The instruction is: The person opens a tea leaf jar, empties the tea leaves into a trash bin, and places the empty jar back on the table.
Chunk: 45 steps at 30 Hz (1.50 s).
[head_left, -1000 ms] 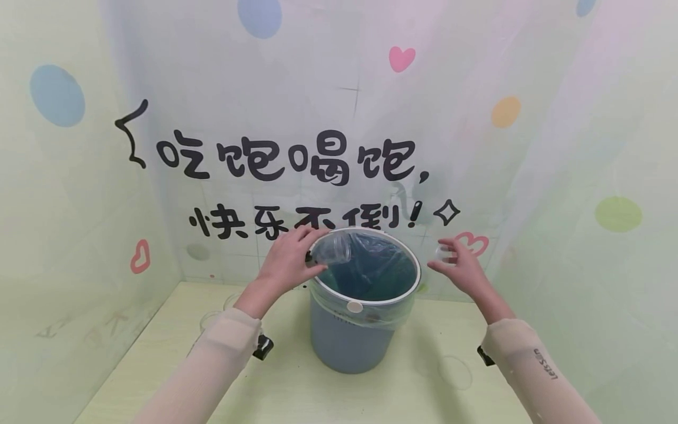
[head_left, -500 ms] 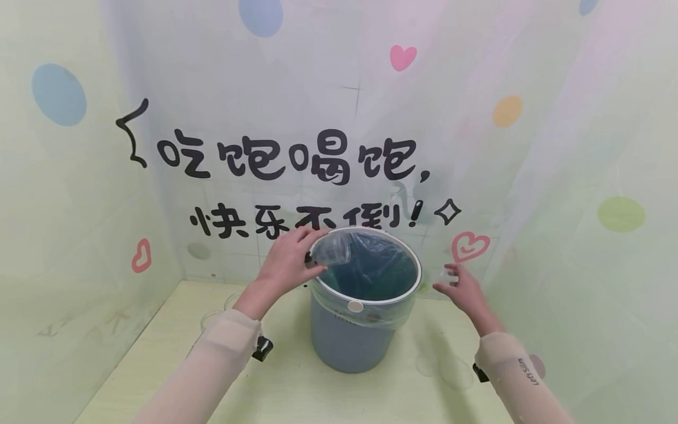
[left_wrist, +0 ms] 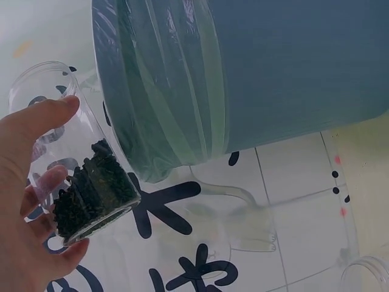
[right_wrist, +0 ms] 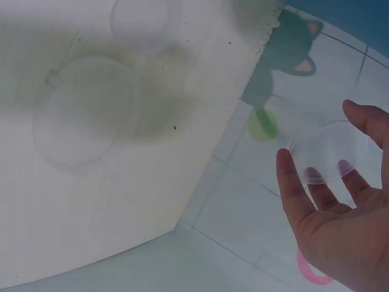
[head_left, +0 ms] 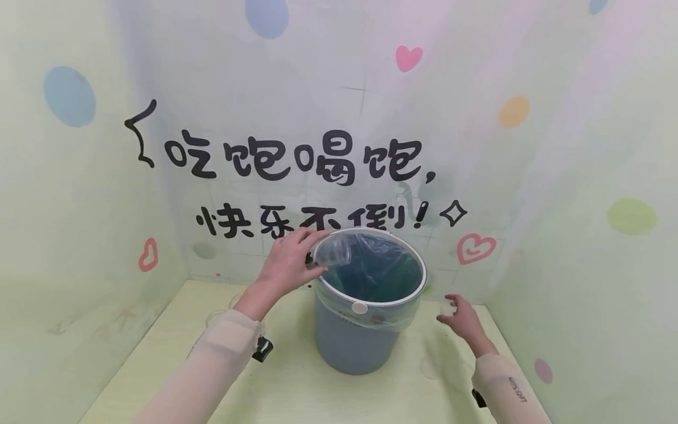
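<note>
My left hand [head_left: 288,256] grips a clear jar [left_wrist: 91,152] at the bin's left rim. The jar lies tipped, its mouth towards the bin's opening. Dark, dried, leaf-like bits [left_wrist: 97,188] fill its bottom end. To the right of the bin, my right hand [head_left: 462,321] holds a clear round lid [right_wrist: 328,149] by its edge between thumb and fingers. The blue-grey bin [head_left: 352,344] stands upright on the table, lined with a clear plastic bag [head_left: 365,315] folded over its white rim. What lies deep in the bin is hard to make out.
Clear round outlines [right_wrist: 85,112] lie on the pale table [head_left: 392,400] to the right of the bin. Clear containers [head_left: 219,315] stand at the left, partly behind my sleeve. Printed walls close in the back and both sides.
My right hand has come down lower beside the bin with the lid. The left hand keeps the tipped jar in place at the rim. The head view has shifted slightly.
</note>
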Available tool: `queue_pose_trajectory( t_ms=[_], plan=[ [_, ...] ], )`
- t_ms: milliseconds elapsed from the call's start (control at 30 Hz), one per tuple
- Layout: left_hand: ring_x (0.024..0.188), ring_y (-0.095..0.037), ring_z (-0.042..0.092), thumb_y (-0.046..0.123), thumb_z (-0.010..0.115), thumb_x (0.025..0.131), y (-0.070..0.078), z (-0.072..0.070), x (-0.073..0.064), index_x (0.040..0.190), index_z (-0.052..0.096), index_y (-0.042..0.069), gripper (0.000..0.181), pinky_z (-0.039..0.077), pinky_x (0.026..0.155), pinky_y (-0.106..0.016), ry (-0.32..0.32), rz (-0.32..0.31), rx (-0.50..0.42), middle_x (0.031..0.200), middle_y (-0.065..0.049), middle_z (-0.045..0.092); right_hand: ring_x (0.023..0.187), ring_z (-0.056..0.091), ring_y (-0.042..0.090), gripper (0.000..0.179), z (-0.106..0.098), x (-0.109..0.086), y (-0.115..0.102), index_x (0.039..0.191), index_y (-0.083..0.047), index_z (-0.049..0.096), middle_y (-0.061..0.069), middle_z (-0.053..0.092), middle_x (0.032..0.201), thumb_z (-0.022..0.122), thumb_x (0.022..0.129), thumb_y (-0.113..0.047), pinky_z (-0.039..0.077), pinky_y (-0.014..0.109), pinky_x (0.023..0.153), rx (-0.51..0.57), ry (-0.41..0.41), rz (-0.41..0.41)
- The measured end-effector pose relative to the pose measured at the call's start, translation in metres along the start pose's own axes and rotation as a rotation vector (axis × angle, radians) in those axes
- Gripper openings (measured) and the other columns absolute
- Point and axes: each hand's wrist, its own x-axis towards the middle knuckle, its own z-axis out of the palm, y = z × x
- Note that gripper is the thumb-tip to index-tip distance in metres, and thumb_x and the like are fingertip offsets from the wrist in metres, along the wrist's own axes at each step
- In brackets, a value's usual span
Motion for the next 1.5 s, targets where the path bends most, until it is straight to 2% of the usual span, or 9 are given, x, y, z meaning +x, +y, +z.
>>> queue_pose_trajectory(
  t_ms=[267, 500, 900, 1100, 1500],
  plan=[
    [0.109, -0.03, 0.061, 0.032, 0.086, 0.076, -0.001, 0.0, 0.0, 0.142, 0.052, 0.023, 0.075, 0.057, 0.088, -0.048, -0.004, -0.009, -0.049, 0.125, -0.01, 0.059, 0.11, 0.057, 0.05, 0.064, 0.028, -0.006, 0.018, 0.134, 0.011, 0.047, 0.04, 0.053, 0.121, 0.075, 0.081, -0.009, 0.049, 0.06, 0.094, -0.068, -0.014, -0.004],
    [0.113, -0.033, 0.059, 0.029, 0.082, 0.077, -0.002, 0.0, 0.001, 0.142, 0.047, 0.02, 0.074, 0.056, 0.088, -0.05, 0.046, 0.007, -0.077, 0.131, -0.01, 0.057, 0.114, 0.055, 0.053, 0.064, 0.046, -0.012, 0.031, 0.132, 0.012, 0.046, 0.039, 0.056, 0.121, 0.077, 0.08, -0.01, 0.048, 0.061, 0.096, -0.116, -0.035, 0.032],
    [0.113, -0.033, 0.058, 0.025, 0.08, 0.076, -0.003, 0.002, -0.002, 0.144, 0.041, 0.018, 0.079, 0.054, 0.091, -0.049, 0.073, 0.018, -0.07, 0.13, -0.009, 0.058, 0.1, 0.062, 0.045, 0.065, 0.06, -0.019, 0.04, 0.128, 0.011, 0.051, 0.033, 0.057, 0.113, 0.081, 0.074, -0.008, 0.052, 0.058, 0.09, -0.213, -0.03, 0.041],
    [0.113, -0.031, 0.058, 0.023, 0.08, 0.076, -0.003, 0.003, -0.004, 0.144, 0.04, 0.019, 0.079, 0.055, 0.09, -0.046, 0.064, 0.01, -0.055, 0.128, -0.009, 0.058, 0.097, 0.063, 0.044, 0.065, 0.065, -0.024, 0.045, 0.127, 0.012, 0.051, 0.032, 0.058, 0.111, 0.082, 0.074, -0.009, 0.054, 0.056, 0.087, -0.247, -0.042, 0.048],
    [0.11, -0.029, 0.056, 0.023, 0.079, 0.077, -0.005, 0.005, -0.006, 0.144, 0.039, 0.021, 0.078, 0.055, 0.088, -0.044, 0.056, 0.007, -0.051, 0.125, -0.007, 0.057, 0.099, 0.063, 0.046, 0.061, 0.068, -0.029, 0.048, 0.125, 0.012, 0.052, 0.032, 0.06, 0.111, 0.082, 0.077, -0.011, 0.053, 0.056, 0.088, -0.237, -0.04, 0.084]
  ],
)
